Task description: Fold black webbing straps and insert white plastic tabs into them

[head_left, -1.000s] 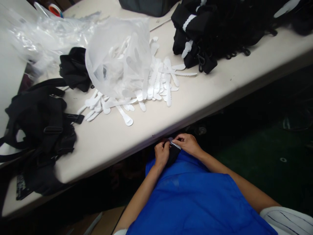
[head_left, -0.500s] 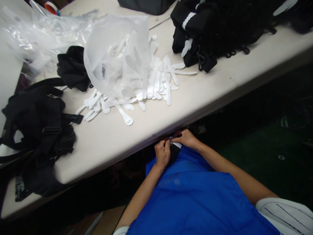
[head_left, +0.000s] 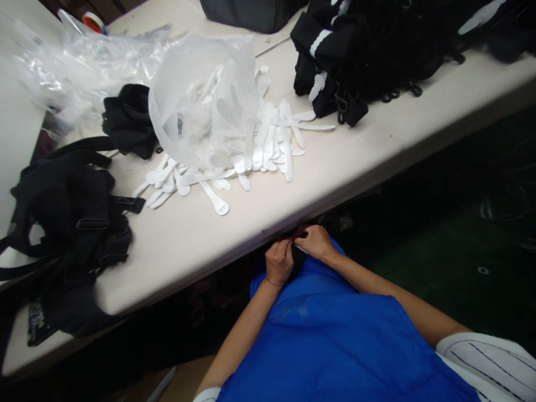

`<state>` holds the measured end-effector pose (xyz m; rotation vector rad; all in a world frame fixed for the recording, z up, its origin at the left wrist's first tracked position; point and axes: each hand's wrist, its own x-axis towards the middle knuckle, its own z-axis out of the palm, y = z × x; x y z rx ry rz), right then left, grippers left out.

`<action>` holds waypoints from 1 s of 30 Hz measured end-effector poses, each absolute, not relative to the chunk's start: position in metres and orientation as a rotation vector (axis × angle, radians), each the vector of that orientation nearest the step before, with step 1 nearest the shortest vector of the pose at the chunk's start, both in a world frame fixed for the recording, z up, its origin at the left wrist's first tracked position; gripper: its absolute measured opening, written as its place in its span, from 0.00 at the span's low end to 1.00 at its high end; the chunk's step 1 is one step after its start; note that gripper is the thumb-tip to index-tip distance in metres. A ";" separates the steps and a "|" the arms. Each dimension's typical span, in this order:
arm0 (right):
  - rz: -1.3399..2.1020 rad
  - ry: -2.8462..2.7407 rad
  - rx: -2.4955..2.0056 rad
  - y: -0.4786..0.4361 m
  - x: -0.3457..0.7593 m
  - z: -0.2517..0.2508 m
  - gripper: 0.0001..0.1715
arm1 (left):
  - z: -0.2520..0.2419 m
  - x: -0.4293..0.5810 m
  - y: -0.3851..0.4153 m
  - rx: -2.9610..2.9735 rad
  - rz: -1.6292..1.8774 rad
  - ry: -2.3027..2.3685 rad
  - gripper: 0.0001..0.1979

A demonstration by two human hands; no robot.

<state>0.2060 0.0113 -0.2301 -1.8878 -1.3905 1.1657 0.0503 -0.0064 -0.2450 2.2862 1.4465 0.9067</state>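
A pale table [head_left: 180, 245] runs slantwise across the view, its near edge just beyond the hands; below it a blue apron [head_left: 326, 340] covers the person's front and lap; at the far right of the tabletop lies a heap of black straps [head_left: 389, 56], some banded with white, with small hooks along its near side; at the left sits a tangle of black webbing and fabric [head_left: 71, 206], a buckle on it; crumpled clear plastic [head_left: 104, 64] spreads along the back left, touching or just beside a milky plastic bag [head_left: 201, 111] in the middle; at the top edge stands a dark case [head_left: 247, 14]; a small black bundle [head_left: 130, 120] rests left of the milky bag; loose white toothed strips [head_left: 268, 139] fan out around that bag's near and right sides.

The left hand [head_left: 278, 261] is closed, gripping a black piece [head_left: 298, 259] held over the lap, beside the table's edge; the right hand [head_left: 317, 243] meets it there, thumb and forefinger pinched on a white strip [head_left: 301, 249] that lies across the piece, its toothed edge showing; the fingertips themselves are in shadow; a tape roll [head_left: 94, 22] lies far back.
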 end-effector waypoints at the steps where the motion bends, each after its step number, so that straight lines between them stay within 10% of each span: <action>1: 1.164 -1.396 -1.850 0.009 0.207 -0.233 0.06 | -0.247 0.050 -0.006 2.282 0.920 1.465 0.10; 30: 0.796 -1.668 -1.712 -0.014 0.203 -0.238 0.06 | -0.233 0.043 0.000 1.736 0.781 1.416 0.12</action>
